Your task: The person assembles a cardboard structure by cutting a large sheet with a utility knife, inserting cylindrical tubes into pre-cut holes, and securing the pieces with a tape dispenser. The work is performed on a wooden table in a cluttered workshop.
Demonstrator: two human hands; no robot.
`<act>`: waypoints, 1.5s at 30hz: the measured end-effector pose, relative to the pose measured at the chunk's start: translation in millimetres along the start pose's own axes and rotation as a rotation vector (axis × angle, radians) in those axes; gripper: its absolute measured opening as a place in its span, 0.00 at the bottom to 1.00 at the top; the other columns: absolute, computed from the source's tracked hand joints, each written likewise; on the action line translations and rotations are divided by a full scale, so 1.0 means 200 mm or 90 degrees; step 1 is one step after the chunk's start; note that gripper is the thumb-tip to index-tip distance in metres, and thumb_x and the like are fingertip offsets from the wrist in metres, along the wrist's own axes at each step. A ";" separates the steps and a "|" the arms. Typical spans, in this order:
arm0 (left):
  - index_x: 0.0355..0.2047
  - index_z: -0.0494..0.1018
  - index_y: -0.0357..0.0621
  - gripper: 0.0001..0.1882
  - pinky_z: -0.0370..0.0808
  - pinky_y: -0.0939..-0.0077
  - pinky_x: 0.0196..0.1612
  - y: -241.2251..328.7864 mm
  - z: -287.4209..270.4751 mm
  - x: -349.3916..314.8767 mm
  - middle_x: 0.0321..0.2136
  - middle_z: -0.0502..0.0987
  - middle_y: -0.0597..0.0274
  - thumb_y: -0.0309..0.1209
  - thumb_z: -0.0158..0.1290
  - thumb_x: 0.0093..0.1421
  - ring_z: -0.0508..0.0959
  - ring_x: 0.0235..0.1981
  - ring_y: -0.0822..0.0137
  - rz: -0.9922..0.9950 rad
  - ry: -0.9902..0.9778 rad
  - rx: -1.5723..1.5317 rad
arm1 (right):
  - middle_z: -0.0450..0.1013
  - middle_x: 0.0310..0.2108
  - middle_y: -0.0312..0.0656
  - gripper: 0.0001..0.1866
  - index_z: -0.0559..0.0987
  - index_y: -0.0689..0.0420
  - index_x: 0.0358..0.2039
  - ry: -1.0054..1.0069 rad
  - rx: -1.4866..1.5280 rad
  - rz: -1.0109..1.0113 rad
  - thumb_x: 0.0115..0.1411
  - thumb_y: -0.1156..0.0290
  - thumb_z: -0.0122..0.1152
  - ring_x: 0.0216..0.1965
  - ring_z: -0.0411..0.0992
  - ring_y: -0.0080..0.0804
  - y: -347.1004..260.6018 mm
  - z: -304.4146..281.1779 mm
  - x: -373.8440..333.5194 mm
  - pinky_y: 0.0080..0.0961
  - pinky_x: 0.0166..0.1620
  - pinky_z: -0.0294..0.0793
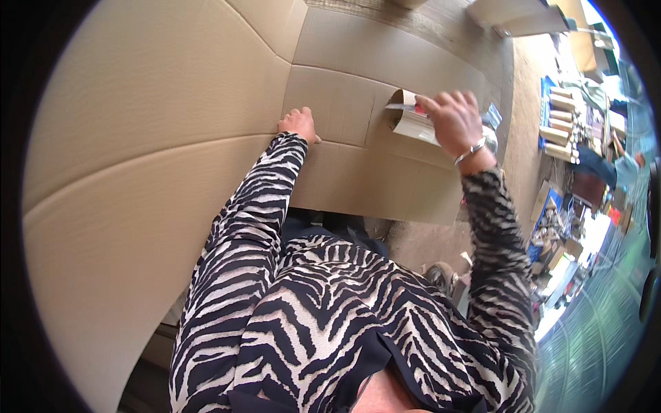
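Observation:
A large brown cardboard sheet (344,168) with fold creases lies before me, and its left part (158,117) rises high beside my arm. My left hand (298,126) is on the cardboard near a crease, fingers curled and closed against it, thumb to the right. Farther right, my raised right hand (454,122) is closed around a knife, with a bit of red at the grip and a thin pale blade (399,107) pointing left. Below the blade is a curved, bent-up piece of cardboard (415,127), partly hidden by that hand. A straight line marks the sheet left of it.
Clear, shiny plastic (493,115) shows beyond my right wrist. Another cardboard piece (516,15) stands at the far right. Brown floor (530,103) runs along the right side, with stacked cardboard pieces (561,124) and clutter beyond. A person (625,168) is in the background at right.

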State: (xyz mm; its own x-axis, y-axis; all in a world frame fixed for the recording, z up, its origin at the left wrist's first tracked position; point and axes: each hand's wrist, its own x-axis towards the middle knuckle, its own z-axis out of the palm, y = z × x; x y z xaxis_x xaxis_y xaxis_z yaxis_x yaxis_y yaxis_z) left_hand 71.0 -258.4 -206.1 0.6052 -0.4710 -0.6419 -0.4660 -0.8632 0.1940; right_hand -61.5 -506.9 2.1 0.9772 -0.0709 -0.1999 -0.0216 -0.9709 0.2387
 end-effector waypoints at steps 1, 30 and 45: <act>0.51 0.67 0.47 0.40 0.76 0.57 0.53 0.01 -0.02 0.02 0.51 0.74 0.54 0.48 0.73 0.42 0.75 0.54 0.54 -0.030 -0.021 0.004 | 0.74 0.34 0.31 0.17 0.80 0.37 0.46 -0.021 -0.011 -0.042 0.58 0.71 0.55 0.45 0.72 0.33 0.07 0.02 0.13 0.44 0.58 0.60; 0.40 0.70 0.42 0.26 0.79 0.63 0.44 0.11 -0.10 -0.13 0.39 0.76 0.51 0.34 0.70 0.43 0.80 0.43 0.53 -0.127 -0.038 0.025 | 0.73 0.31 0.31 0.04 0.80 0.47 0.31 -0.101 0.021 -0.562 0.54 0.67 0.58 0.44 0.70 0.32 0.18 0.57 0.75 0.33 0.51 0.63; 0.39 0.70 0.42 0.31 0.79 0.63 0.44 0.07 0.12 -0.22 0.38 0.76 0.51 0.32 0.73 0.37 0.80 0.42 0.54 -0.130 0.043 0.017 | 0.74 0.34 0.31 0.13 0.81 0.41 0.40 -0.019 -0.137 -0.541 0.54 0.69 0.59 0.45 0.70 0.32 0.34 0.64 0.90 0.32 0.49 0.65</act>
State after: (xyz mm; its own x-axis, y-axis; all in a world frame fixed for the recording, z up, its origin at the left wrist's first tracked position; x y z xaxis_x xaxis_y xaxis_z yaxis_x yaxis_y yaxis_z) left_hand 22.6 -245.9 -192.6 0.7307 -0.2983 -0.6140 -0.3451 -0.9375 0.0448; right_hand 86.4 -614.4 -139.1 0.6381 0.6482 -0.4155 0.7547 -0.6335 0.1707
